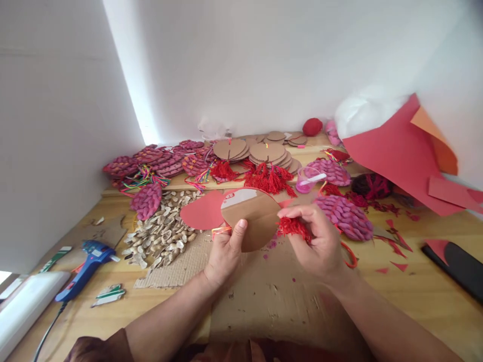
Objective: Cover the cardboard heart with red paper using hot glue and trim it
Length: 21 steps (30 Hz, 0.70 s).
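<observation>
My left hand (224, 255) grips a round cardboard disc (254, 221), its thumb pressed on the near face. A strip of white and red print crosses the disc's top. Behind its left side a red paper circle (202, 210) sticks out, and coloured string (221, 230) shows by my left fingers. At the disc's right edge, my right hand (320, 246) is closed on a red yarn tassel (290, 227). Whether the tassel is joined to the disc I cannot tell. An orange-red loop (349, 255) shows beside my right wrist.
Peanut shells (162, 236) are heaped at left, near a blue glue gun (88, 264). Painted pink-purple shell-covered pieces (343, 216) lie on both sides. Stacked cardboard discs (267, 152) with red tassels stand behind. Red paper (396, 156) leans at right, near a black-handled tool (456, 271).
</observation>
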Each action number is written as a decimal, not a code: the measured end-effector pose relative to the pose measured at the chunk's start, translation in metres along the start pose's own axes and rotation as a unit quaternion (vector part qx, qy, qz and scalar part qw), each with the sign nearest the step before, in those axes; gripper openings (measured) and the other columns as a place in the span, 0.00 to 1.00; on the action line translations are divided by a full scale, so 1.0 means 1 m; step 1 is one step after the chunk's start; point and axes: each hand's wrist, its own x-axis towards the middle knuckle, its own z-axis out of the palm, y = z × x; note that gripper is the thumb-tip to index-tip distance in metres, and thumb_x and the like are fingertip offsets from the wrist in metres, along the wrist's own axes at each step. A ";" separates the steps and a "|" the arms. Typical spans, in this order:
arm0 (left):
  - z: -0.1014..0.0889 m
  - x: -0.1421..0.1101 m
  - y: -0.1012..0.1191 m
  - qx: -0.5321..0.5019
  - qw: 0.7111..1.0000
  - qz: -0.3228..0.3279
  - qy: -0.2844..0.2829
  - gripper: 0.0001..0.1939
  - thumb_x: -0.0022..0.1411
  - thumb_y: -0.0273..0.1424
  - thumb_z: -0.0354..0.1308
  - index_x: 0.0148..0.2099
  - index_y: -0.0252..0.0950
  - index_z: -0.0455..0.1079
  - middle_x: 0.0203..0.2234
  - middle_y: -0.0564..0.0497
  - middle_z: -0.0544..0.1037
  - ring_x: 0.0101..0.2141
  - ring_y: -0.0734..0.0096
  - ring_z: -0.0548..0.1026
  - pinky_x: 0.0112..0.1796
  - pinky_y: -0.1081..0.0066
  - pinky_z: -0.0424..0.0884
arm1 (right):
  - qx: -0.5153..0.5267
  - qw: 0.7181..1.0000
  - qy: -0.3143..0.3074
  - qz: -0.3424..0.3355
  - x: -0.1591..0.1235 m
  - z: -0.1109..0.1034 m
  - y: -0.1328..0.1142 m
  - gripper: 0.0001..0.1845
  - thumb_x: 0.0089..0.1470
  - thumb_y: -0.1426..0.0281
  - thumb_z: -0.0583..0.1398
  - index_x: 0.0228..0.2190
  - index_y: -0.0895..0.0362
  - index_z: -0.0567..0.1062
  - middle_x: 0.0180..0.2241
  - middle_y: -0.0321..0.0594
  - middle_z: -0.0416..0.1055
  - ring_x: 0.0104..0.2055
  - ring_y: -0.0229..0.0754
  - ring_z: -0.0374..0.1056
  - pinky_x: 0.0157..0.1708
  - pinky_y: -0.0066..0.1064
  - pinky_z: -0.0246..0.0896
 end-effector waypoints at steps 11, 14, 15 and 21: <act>0.008 -0.005 0.009 -0.014 0.988 0.006 -0.154 0.13 0.58 0.31 0.66 0.46 0.40 0.80 0.40 0.48 0.84 0.48 0.52 0.80 0.53 0.56 0.74 | -0.147 0.975 -0.132 -0.102 -0.006 0.016 -0.004 0.12 0.61 0.76 0.59 0.46 0.52 0.73 0.39 0.41 0.79 0.40 0.44 0.75 0.41 0.35 0.71; 0.009 -0.004 0.013 -0.009 0.979 0.004 -0.204 0.15 0.56 0.29 0.66 0.48 0.40 0.80 0.42 0.49 0.84 0.47 0.52 0.80 0.54 0.55 0.74 | -0.146 0.971 -0.167 -0.092 -0.007 0.016 -0.006 0.13 0.61 0.75 0.58 0.47 0.53 0.73 0.39 0.42 0.78 0.40 0.45 0.74 0.40 0.36 0.71; 0.009 -0.004 0.013 -0.008 0.977 -0.001 -0.213 0.16 0.56 0.30 0.66 0.48 0.40 0.81 0.42 0.49 0.84 0.47 0.51 0.81 0.54 0.55 0.73 | -0.142 0.969 -0.180 -0.091 -0.007 0.016 -0.006 0.12 0.62 0.74 0.58 0.47 0.54 0.73 0.38 0.42 0.77 0.40 0.45 0.74 0.39 0.36 0.70; 0.011 -0.004 0.014 0.002 0.973 -0.020 -0.231 0.14 0.53 0.35 0.70 0.44 0.39 0.82 0.35 0.48 0.84 0.49 0.47 0.79 0.52 0.53 0.75 | -0.121 0.956 -0.243 -0.110 -0.008 0.016 -0.010 0.11 0.62 0.70 0.58 0.47 0.55 0.73 0.36 0.43 0.76 0.36 0.46 0.73 0.34 0.37 0.70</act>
